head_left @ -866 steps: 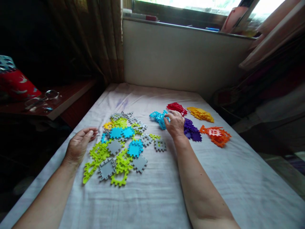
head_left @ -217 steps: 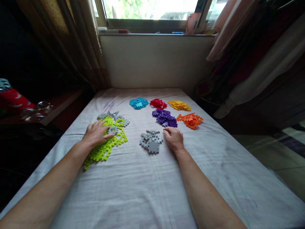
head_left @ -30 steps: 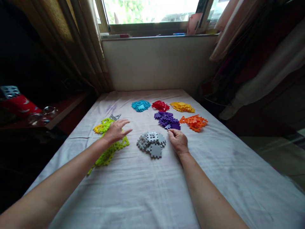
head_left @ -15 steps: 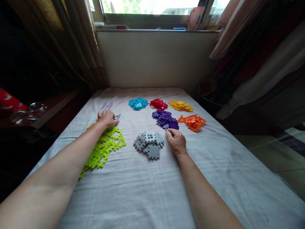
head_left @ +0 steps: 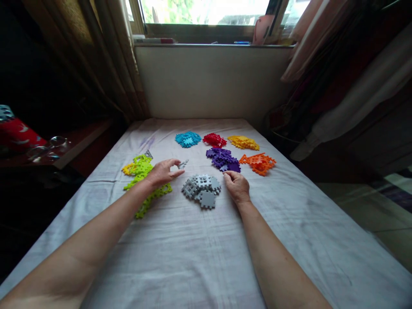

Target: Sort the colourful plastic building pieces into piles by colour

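What looks like a pale-sheeted bed (head_left: 180, 257) bears toothed pieces (head_left: 207, 200) heaped mostly by colour.

The left hand (head_left: 162, 172) holds thumb and fingers in a pinch, its forearm (head_left: 104, 223) slanting back behind it; to its right, the right hand (head_left: 237, 187) is loosely curled

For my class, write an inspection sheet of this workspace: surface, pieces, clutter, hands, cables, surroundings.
Surface: pale wrinkled cloth.
Pieces: green pieces left; gray pile near the middle; blue pile, red pile, yellow pile, purple pile, orange pile farther back.
Clutter: glasses and red container on the side table.
Hands: left hand pinches a gray piece; right hand, curled, beside the purple pile.
Cables: nothing seen clearly.
Surroundings: window behind, curtain left, hanging fabric right.
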Demonstrator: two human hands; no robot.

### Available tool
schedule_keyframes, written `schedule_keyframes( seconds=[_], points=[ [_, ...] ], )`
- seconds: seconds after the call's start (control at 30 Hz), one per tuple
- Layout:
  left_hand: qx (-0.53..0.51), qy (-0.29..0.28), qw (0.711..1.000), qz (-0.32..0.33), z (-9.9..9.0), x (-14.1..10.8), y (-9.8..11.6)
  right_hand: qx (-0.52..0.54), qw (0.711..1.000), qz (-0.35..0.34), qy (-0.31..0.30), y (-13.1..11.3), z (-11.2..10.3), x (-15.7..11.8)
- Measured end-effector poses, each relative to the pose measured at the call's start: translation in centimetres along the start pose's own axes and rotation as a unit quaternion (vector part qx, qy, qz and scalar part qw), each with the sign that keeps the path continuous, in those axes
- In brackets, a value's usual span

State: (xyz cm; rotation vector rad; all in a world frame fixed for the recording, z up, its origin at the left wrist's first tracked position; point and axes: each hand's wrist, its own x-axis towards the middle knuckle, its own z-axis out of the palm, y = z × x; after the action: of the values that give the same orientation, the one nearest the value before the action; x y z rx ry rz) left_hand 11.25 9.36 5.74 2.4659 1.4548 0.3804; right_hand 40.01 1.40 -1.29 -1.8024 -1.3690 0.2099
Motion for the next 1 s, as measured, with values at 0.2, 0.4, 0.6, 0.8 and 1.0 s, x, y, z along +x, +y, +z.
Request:
schedule_keyframes(
  seconds=[0.2,0.4,0.6,0.8,1.0],
  points=[
    [-0.012,0.014,0.984,0.179,0.8,-1.7,5.1,-0.007,1.0,0.002,-0.012,-0.2,-0.2,-0.1],
    [0.014,0.005,0.98,0.198,0.8,-0.7,4.0,0.006,1.0,-0.005,-0.016,-0.3,-0.4,-0.3],
    [0.216,0.033,0.963,-0.155,-2.8,2.8,-4.0,0.003,1.0,-0.003,-0.006,-0.4,-0.3,-0.3],
    [0.226,-0.024,0.928,-0.295,-4.2,4.9,-8.4,0.001,1.0,-0.011,-0.002,-0.5,-0.2,-0.5],
    [0.197,-0.016,0.952,-0.234,-4.0,5.8,-7.7,-0.006,1.0,-0.019,0.003,-0.4,-0.1,-0.4]
  ],
)
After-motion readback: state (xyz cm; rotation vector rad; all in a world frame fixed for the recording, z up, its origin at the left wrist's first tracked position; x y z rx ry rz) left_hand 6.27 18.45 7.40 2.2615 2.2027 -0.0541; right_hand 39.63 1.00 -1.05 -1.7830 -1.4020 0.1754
